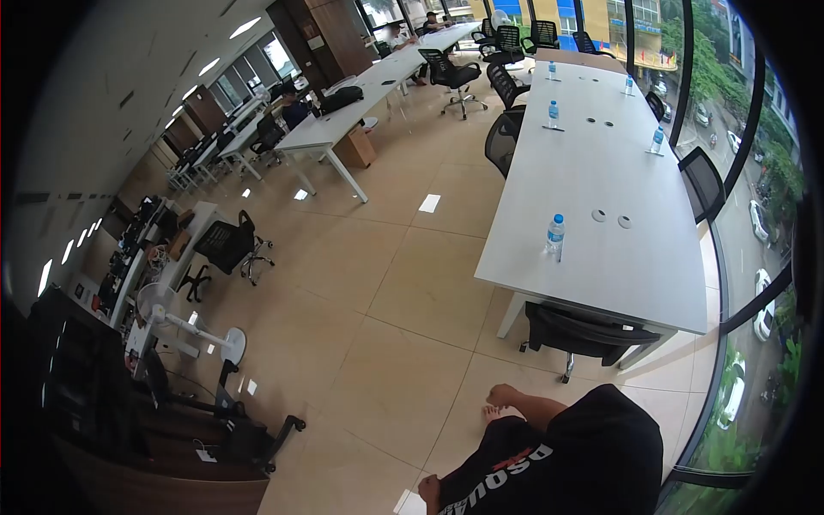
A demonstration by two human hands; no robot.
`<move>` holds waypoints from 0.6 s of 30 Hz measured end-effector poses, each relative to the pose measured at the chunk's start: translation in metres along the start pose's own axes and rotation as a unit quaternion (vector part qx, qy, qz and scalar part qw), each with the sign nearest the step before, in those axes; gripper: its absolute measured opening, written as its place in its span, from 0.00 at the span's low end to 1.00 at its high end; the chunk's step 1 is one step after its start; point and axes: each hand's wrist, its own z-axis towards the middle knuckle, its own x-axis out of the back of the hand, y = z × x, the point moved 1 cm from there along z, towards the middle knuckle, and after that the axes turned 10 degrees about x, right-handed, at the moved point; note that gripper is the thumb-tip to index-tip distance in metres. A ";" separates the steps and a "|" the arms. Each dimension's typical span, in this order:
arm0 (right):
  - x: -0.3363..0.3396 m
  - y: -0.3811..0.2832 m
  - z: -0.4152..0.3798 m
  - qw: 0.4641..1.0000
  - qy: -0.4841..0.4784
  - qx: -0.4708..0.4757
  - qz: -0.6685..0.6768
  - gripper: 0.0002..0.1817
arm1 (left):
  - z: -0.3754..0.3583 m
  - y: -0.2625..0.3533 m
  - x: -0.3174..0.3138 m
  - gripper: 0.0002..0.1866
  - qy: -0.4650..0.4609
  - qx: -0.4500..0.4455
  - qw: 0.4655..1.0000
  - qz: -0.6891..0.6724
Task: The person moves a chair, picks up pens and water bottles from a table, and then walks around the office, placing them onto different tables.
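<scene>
My right hand (501, 396) hangs in front of the black shirt (592, 455), fingers curled in and nothing seen in them. It touches no object; bare toes (498, 413) show just below it. Lower down, at the bottom edge, my left hand (429, 489) appears small beside the shirt's white lettering. Its fingers look folded, and I see nothing held there. Nearest to the right hand is a black office chair (584, 333) tucked under the end of a long white table (592, 275). A water bottle (555, 233) stands upright on that table.
More bottles (553, 112) stand along the table, with mesh chairs (702, 184) beside it. Tall windows (730, 343) line the right. A white fan (202, 326) and a dark wheeled stand (249, 429) are at left. Beyond are white desks (360, 103) and seated people (399, 36).
</scene>
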 end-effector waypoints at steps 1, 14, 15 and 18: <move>0.007 -0.015 0.015 0.999 0.022 0.029 0.036 0.20 | 0.014 0.016 0.011 0.19 -0.044 0.016 0.995 -0.092; -0.015 0.035 0.010 0.930 0.084 -0.250 0.254 0.20 | 0.126 0.210 0.045 0.17 -0.243 -0.070 0.963 0.089; -0.024 0.046 -0.009 0.932 0.052 -0.289 0.213 0.19 | 0.132 0.224 0.036 0.17 -0.283 -0.070 0.956 0.021; -0.062 0.047 -0.025 0.910 0.108 -0.348 0.195 0.19 | 0.195 0.240 0.051 0.17 -0.363 -0.105 0.926 0.018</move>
